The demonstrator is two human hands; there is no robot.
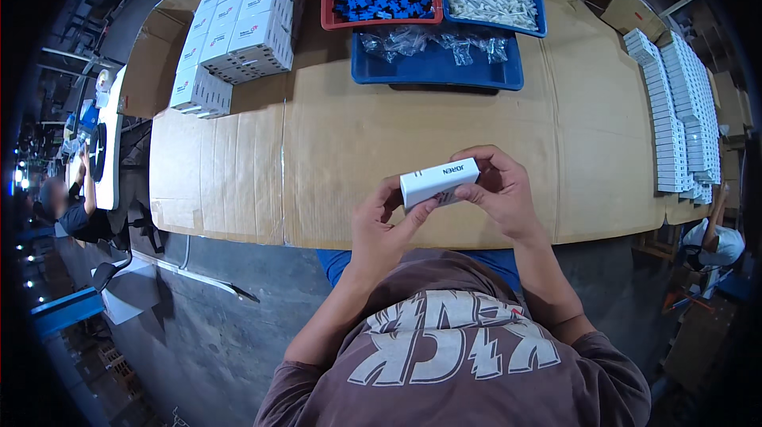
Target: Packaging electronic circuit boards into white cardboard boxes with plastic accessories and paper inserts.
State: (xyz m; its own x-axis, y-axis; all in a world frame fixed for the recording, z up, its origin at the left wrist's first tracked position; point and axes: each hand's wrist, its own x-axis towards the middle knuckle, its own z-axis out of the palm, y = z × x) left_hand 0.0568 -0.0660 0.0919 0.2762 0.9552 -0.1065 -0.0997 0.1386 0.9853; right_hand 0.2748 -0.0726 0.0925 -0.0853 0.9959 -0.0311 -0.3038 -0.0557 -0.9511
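Both hands hold one white box (439, 182) above the desk's (357, 133) near edge: left hand (381, 228) pinches its left end, right hand (500, 189) pinches its right end.

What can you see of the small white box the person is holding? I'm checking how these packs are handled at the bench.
The small white box is a slim rectangular carton, apparently cardboard, with dark print on its long side. It looks closed and lies roughly level, its right end tilted slightly up. It is held in the air over the near edge of the cardboard-covered table, in front of the person's chest. The left hand pinches its left end; the right hand grips its right end from behind and below.
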